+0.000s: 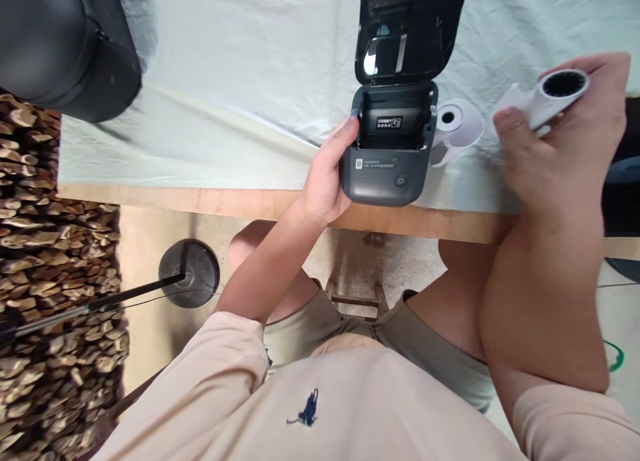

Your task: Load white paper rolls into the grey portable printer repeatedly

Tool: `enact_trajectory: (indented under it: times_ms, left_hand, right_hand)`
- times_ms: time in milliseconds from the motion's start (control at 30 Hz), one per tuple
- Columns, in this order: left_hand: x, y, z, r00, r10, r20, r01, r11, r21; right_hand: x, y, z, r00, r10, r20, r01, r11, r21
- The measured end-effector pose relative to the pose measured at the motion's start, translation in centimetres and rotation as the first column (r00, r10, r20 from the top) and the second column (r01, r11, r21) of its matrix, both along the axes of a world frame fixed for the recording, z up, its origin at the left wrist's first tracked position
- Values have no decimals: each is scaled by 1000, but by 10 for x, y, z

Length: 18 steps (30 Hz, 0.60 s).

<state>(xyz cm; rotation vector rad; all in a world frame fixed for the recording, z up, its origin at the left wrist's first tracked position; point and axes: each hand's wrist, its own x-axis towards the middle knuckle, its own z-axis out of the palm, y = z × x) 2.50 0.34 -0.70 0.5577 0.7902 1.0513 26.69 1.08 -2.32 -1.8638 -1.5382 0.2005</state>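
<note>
A small dark grey label printer (387, 161) stands at the table's near edge with its lid (407, 27) swung up and its roll bay bare. My left hand (327, 174) grips the printer's left side, thumb on the bay's rim. My right hand (565, 141) is raised to the right of the printer and holds a white roll core (557, 94) with a dark hollow end and some white paper trailing from it. A white paper roll (457, 124) lies on the cloth just right of the printer.
A pale cloth (225, 81) covers the wooden table (200, 199). A large black rounded object (65, 47) sits at the far left corner. Below are a stacked wood wall (55, 281), a round black stand base (189, 273) and a stool (357, 297).
</note>
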Motion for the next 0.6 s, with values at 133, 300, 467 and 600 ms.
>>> enact_trajectory:
  times_ms: [133,300,467,600]
  left_hand:
    - [-2,0,1,999,26,47,-24,999,-38]
    - [-3,1,-1,999,-50,14,49,997,57]
    - [-2,2,-5,999,-42,17,41,996,75]
    - [1,2,-2,996,-23,81,20,999,36]
  right_hand:
    - [-8,-7,15,990,-124,68,138,958,-252]
    - [-14,-21,30,981,171,96,-184,972,146]
    - [-40,-19,26,872,222,436,-249,968,5]
    - [-61,-11,16,904,180,389,-172,984,-55]
